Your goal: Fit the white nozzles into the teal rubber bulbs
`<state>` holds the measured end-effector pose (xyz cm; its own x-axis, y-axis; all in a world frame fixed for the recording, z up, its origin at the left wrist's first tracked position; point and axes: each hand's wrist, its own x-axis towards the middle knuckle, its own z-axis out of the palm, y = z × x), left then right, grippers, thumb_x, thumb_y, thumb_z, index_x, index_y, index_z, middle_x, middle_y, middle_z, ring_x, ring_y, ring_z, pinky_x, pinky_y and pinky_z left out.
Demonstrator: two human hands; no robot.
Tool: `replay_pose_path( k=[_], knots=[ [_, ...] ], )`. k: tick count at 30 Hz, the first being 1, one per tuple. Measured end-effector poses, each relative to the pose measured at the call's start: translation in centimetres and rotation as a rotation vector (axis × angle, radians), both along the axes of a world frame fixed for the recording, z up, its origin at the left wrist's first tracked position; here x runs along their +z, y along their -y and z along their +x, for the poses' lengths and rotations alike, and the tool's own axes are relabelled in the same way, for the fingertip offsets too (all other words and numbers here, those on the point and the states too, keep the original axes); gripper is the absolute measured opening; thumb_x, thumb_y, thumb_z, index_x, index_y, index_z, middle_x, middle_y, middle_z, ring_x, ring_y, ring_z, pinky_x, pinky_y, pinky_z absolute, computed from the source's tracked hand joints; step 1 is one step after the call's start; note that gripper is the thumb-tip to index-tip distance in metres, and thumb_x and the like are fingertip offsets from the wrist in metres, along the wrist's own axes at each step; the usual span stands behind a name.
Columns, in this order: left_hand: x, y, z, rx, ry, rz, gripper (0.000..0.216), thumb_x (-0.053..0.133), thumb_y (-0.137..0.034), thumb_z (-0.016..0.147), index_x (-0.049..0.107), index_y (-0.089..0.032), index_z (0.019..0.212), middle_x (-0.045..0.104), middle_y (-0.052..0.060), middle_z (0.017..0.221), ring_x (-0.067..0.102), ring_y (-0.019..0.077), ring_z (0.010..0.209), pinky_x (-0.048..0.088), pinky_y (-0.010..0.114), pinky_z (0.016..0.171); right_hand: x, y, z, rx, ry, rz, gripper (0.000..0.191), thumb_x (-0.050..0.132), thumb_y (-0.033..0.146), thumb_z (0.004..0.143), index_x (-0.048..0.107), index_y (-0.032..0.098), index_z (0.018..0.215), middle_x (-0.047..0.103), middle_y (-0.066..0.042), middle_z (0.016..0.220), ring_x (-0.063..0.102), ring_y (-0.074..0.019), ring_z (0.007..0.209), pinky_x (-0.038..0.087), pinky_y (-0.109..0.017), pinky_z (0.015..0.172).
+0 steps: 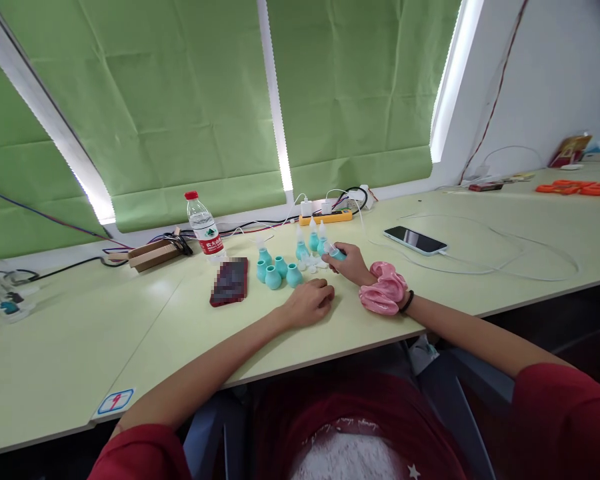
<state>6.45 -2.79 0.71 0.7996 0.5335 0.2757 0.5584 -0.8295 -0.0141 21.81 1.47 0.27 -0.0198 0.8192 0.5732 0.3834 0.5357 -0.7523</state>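
Note:
My right hand (353, 263) is closed around a teal squeeze bulb with a clear nozzle (337, 253), tilted to the left just above the table. My left hand (307, 302) rests on the table nearer to me with its fingers curled in; what they hold, if anything, is hidden. Beyond it and to its left stand several open-topped teal bulbs (273, 278). Between the hands and the wall stand teal bulbs with clear nozzles (301, 251), upright and close together. Small white plastic pieces (312, 263) lie loose beside them.
A red-cased phone (230, 281) and a water bottle (205, 227) are to the left, near a cardboard tray (154, 255). At the back sits a yellow power strip (326, 218). A cabled phone (415, 241) lies on the right. Orange items (577, 188) are at far right.

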Motion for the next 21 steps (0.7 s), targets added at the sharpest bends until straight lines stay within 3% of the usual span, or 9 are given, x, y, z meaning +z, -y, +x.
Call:
replay_pose_path(
  k=[4,7,11,14,17,21],
  knots=[
    [-0.6,-0.5,-0.1,0.088,0.017,0.102,0.024,0.033,-0.015,0.077,0.055,-0.013,0.086,0.058,0.009,0.091,0.054,0.0192,0.084,0.042,0.029,0.069,0.1,0.2,-0.1,0.012,0.035,0.003,0.023,0.054,0.036,0.066,0.046,0.016,0.057,0.046,0.003,0.046,0.042,-0.0083,0.043,0.035,-0.021,0.046],
    [0.2,-0.5,-0.5,0.153,0.129,0.082,0.024,0.033,-0.014,0.076,0.053,-0.016,0.091,0.059,0.007,0.096,0.056,0.0162,0.081,0.042,0.027,0.067,0.1,0.2,0.0,-0.021,0.105,0.03,0.021,0.053,0.033,0.065,0.047,0.015,0.057,0.045,0.003,0.046,0.041,-0.0081,0.045,0.034,-0.02,0.047],
    [1.8,0.1,-1.2,0.307,0.427,0.006,0.018,0.037,-0.031,0.079,0.048,-0.017,0.084,0.057,-0.001,0.062,0.051,0.0109,0.054,0.038,0.022,0.054,0.0,1.0,-0.4,0.078,0.281,0.159,0.013,0.053,0.024,0.062,0.048,0.014,0.056,0.043,0.004,0.049,0.038,-0.007,0.049,0.032,-0.019,0.049],
    [2.2,0.4,-1.2,0.381,0.449,-0.025,0.029,0.04,-0.046,0.076,0.046,-0.018,0.079,0.049,-0.003,0.051,0.046,0.0111,0.048,0.031,0.022,0.048,-0.2,2.1,-1.0,0.249,0.358,0.189,0.009,0.05,0.019,0.061,0.048,0.013,0.055,0.043,0.004,0.05,0.038,-0.0062,0.049,0.032,-0.018,0.048],
    [1.8,0.4,-0.9,0.344,0.366,-0.069,0.035,0.035,-0.047,0.078,0.042,-0.018,0.06,0.041,-0.003,0.047,0.04,0.0105,0.045,0.024,0.023,0.045,-0.4,3.0,-1.7,0.346,0.36,0.171,0.006,0.05,0.017,0.061,0.051,0.012,0.059,0.049,0.003,0.055,0.042,-0.0072,0.053,0.034,-0.018,0.05],
    [1.5,0.0,-0.7,0.179,0.543,-0.289,0.04,0.026,-0.039,0.082,0.029,-0.016,0.049,0.032,-0.003,0.045,0.03,0.0077,0.044,0.023,0.023,0.045,-0.4,3.3,-2.1,0.395,0.296,0.189,0.007,0.05,0.016,0.06,0.054,0.011,0.063,0.051,0.002,0.056,0.044,-0.0073,0.052,0.035,-0.017,0.05]
  ],
)
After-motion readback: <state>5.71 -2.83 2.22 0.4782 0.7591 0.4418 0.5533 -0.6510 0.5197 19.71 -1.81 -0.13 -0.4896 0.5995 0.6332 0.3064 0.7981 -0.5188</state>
